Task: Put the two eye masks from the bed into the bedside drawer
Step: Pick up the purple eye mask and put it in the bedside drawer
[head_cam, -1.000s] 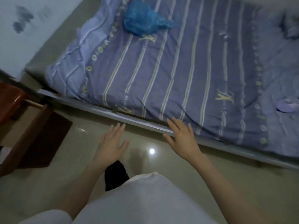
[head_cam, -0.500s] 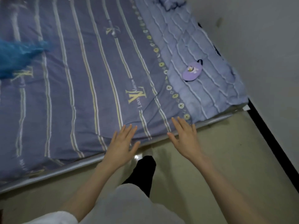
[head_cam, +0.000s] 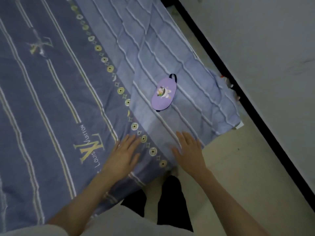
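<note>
A purple eye mask (head_cam: 163, 92) with a cartoon print and a black strap lies flat on the light-blue quilted part of the bed (head_cam: 170, 40). My right hand (head_cam: 189, 152) hovers open over the bed's near edge, a short way below the mask. My left hand (head_cam: 122, 157) is open too, palm down over the striped cover (head_cam: 51, 99), left of the right hand. Neither hand holds anything. A second eye mask and the bedside drawer are out of view.
The bed fills the left and centre. A pale floor (head_cam: 238, 159) runs along its right side, bounded by a black skirting strip (head_cam: 255, 120) and a white wall (head_cam: 264, 40). My dark-socked feet (head_cam: 168, 198) stand at the bed's edge.
My view has swung right along the bed and moved closer; the blue bundle and wooden furniture have left the frame. The purple mask now lies nearer, just ahead of both open hands.
</note>
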Demonstrator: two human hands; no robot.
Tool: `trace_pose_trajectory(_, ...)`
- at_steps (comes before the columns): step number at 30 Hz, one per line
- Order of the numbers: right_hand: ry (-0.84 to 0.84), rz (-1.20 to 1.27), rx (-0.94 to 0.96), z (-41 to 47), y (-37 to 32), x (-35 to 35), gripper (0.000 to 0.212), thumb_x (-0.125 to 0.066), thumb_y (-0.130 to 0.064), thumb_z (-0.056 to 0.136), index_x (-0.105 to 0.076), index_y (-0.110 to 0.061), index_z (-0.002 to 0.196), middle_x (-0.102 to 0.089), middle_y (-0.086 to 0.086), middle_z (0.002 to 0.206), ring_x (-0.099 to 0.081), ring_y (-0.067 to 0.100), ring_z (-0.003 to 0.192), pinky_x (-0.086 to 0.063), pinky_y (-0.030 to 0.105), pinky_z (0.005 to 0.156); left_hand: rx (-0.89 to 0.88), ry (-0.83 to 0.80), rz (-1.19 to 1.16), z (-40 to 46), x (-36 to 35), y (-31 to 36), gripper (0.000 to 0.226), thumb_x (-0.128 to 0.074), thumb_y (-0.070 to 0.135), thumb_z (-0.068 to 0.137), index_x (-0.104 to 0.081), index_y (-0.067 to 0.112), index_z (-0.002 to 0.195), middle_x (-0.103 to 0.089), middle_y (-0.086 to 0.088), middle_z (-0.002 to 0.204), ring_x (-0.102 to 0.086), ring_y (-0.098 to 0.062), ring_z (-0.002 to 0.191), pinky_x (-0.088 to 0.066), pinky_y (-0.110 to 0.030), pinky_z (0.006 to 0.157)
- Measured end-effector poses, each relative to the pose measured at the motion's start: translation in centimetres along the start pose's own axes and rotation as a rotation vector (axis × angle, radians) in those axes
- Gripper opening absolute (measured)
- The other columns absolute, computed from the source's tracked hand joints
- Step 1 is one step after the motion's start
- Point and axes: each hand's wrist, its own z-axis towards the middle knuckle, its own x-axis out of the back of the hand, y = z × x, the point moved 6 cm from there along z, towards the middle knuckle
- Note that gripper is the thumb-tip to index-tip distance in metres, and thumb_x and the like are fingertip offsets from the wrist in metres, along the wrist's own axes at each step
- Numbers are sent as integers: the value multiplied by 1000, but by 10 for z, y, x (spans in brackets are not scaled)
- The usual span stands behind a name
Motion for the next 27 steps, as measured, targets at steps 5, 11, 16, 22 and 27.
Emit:
trace_pose_trajectory(5,-6,-33,25,103,52,13,59,-33,-42,90,-28,-15,143,-30,17,151,-24,34,141,-17,54,112,148,-12,-35,103,-19,5,60,-33,37,84,-33,11,138,-37,-17,146,-31,-40,134,-30,-58,106)
trace_pose_trajectory(11,-37,-153,139,227,100,12,59,-47,-31,88,-30,-11,142,-27,21,152,-22,40,140,-20,60,110,333,84,-165,219,-55,15,70,-50,30,84,-16,18,143,-20,-16,153,-18,-35,141,-24,-53,111)
trace_pose_trajectory(16,-161,-255,228,270,127,-14,59,-52,-35,75,-52,-8,127,-48,24,138,-45,46,125,-40,66,92,447,106,-116,284,-73,10,80,-66,27,77,-22,17,143,-24,-22,149,-22,-41,137,-30,-56,106)
trace_pose_trajectory(22,-147,-139,193,281,122,-5,59,-49,-32,81,-41,-9,135,-37,19,147,-32,39,136,-30,61,105,494,249,-154,287,-56,11,54,-56,9,81,-43,16,133,-43,-19,141,-44,-40,123,-45,-53,90)
trace_pose_trajectory(27,16,-146,379,285,64,42,72,-62,-30,81,-28,-16,143,-33,20,149,-31,41,136,-29,60,105,510,443,-177,251,2,7,33,-43,15,89,-58,17,119,-70,-23,97,-63,-43,83,-49,-43,65)
